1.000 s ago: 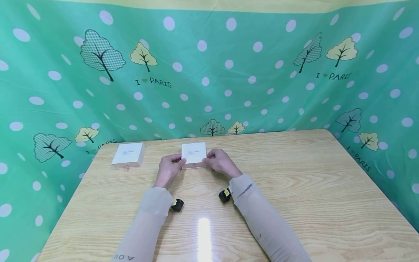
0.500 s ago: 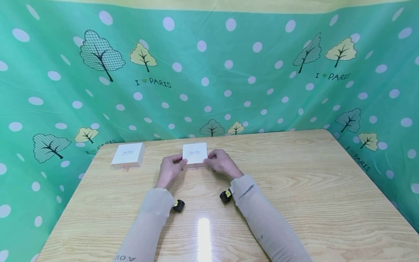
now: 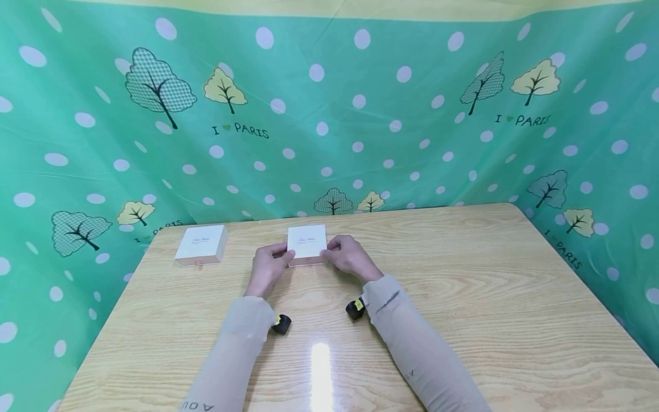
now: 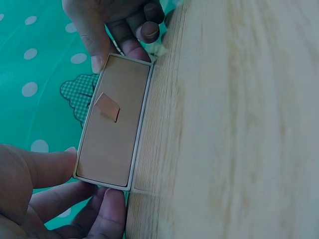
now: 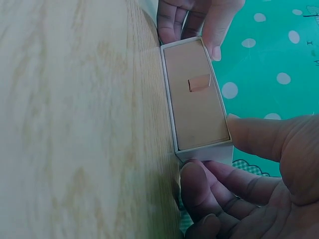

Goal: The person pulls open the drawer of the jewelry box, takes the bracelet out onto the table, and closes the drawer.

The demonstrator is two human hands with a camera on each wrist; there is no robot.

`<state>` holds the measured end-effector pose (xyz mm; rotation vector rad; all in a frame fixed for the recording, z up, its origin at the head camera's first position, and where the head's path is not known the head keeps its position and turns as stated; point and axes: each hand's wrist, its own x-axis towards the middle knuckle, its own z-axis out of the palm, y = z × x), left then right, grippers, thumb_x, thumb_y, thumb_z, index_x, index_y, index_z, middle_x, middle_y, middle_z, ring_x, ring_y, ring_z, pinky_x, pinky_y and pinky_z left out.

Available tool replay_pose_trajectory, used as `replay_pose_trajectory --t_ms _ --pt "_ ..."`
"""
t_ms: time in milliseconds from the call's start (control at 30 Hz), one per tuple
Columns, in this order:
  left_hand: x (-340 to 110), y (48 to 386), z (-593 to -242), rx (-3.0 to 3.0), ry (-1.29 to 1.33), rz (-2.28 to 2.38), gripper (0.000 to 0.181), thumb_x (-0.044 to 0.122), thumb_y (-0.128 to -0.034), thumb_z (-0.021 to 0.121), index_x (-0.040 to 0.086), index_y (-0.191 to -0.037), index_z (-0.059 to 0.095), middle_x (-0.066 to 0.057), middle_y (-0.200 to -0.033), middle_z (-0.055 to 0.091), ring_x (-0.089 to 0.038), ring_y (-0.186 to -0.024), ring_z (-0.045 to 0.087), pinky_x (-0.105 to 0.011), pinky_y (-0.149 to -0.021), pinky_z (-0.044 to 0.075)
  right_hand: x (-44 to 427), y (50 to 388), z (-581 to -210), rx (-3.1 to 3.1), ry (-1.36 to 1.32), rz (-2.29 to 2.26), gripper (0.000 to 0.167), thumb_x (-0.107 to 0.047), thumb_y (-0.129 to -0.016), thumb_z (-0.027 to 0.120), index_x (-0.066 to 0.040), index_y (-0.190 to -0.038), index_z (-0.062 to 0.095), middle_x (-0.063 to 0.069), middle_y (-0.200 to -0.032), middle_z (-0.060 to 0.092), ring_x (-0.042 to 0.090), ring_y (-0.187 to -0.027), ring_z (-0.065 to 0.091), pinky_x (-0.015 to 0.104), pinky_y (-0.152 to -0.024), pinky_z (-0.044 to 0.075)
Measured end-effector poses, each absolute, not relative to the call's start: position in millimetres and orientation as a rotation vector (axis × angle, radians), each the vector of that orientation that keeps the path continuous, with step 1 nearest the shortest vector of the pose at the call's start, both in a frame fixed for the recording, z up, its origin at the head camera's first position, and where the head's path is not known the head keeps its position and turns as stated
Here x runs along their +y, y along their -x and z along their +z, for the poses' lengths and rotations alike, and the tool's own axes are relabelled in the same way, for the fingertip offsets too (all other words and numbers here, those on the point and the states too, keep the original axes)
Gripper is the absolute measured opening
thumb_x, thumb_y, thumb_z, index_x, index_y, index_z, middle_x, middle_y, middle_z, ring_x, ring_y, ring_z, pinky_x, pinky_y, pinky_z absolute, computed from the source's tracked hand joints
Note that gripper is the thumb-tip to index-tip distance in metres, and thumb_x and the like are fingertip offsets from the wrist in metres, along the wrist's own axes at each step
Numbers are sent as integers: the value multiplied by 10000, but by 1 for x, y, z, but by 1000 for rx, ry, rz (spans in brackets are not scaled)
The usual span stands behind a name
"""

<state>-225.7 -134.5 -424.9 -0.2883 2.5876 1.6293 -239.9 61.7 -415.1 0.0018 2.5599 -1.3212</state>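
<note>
White box [image 3: 307,240] between fingers [image 4: 112,209], seemingly nudged slightly right.

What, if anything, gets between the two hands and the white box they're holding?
Nothing visible does: the left hand holds the white box directly at its left side, and the right hand at its right side. The other box sits apart, off to the left, out of the way.

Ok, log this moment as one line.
held box: closed | left hand: grips left side | right hand: grips right side | second box: farther left, untouched
</note>
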Motion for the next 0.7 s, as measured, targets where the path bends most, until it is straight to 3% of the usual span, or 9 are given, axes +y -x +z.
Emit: replay_pose_trajectory --t_ms 467,700 --pt "-135 225 -427 2597 268 1642 376 185 -952 601 33 -1295 582 -132 -1181 612 -220 -1005 579 -300 -767 516 62 240 -416 2553 -4 -1329 306 -284 -893 672 -48 -1081 621 62 -854 619 195 -733 592 302 -632 507" --pt "-139 228 -423 2554 285 1663 385 220 -963 579 19 -1291 575 -141 -1246 581 -252 -1120 539 -377 -909 482 65 238 -413 2550 -20 -1336 325 -339 -898 654 -65 -1069 612 61 -876 618 206 -772 591 317 -654 511"
